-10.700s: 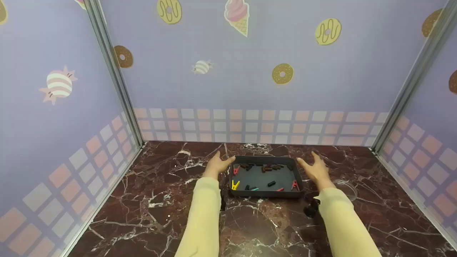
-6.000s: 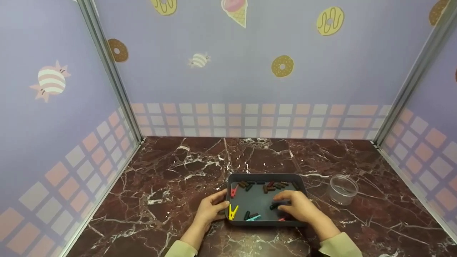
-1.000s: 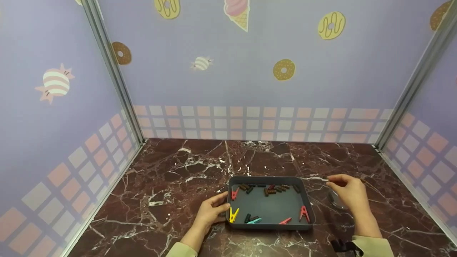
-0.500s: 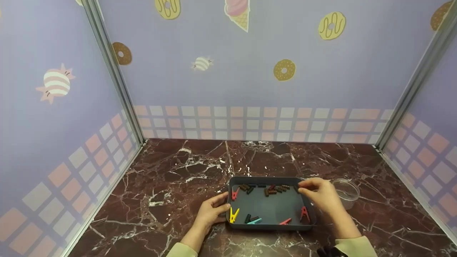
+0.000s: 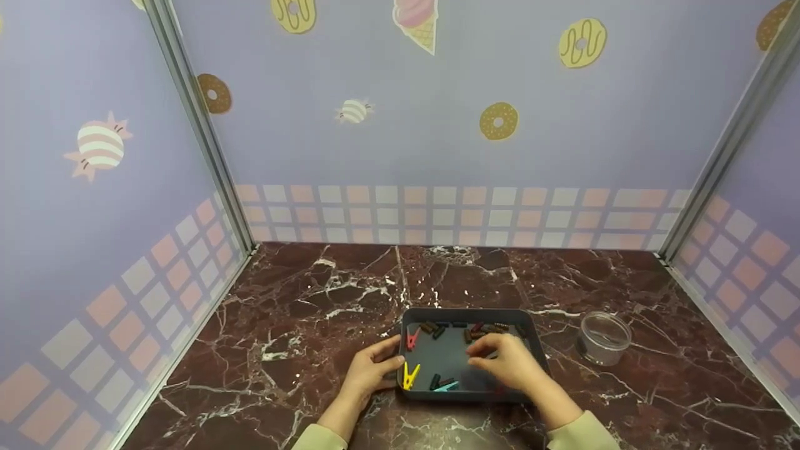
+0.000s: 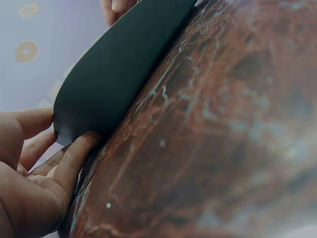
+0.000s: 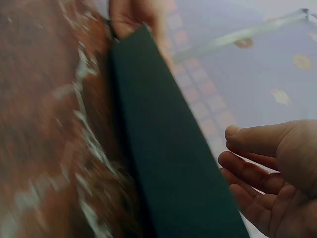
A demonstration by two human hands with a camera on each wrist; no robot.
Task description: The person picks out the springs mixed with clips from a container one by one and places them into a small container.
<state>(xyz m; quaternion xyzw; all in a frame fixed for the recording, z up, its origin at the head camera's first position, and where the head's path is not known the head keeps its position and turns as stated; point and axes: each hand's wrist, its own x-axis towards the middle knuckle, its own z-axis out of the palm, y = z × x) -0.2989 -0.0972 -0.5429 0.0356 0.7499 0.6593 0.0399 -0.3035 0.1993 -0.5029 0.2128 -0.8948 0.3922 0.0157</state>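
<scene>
A dark grey shallow tray [image 5: 465,397] lies on the marble table. My left hand [image 5: 369,369] grips its left end, thumb at the rim and fingers against the outer wall [image 6: 114,69]. Over the tray hovers my right hand [image 5: 509,362], fingers slightly bent, thumb apart from them; nothing shows between them in the right wrist view. Inside lie small brown ribbed cylinders [image 5: 429,327] along the back, black ones [image 5: 435,380] near the front, a red clothespin [image 5: 412,340], a yellow clothespin [image 5: 409,377] and a teal clothespin [image 5: 446,387]. The right hand hides part of the tray.
A clear round plastic container [image 5: 601,355], with something dark low inside, stands right of the tray. Patterned lilac panels [image 5: 425,156] enclose the table at the back and sides, with metal posts [image 5: 206,125] at the corners.
My right hand has moved left, from beside the container with a small dark piece pinched, past the tray's right rim, to over the tray, now holding nothing visible. The left hand has stayed.
</scene>
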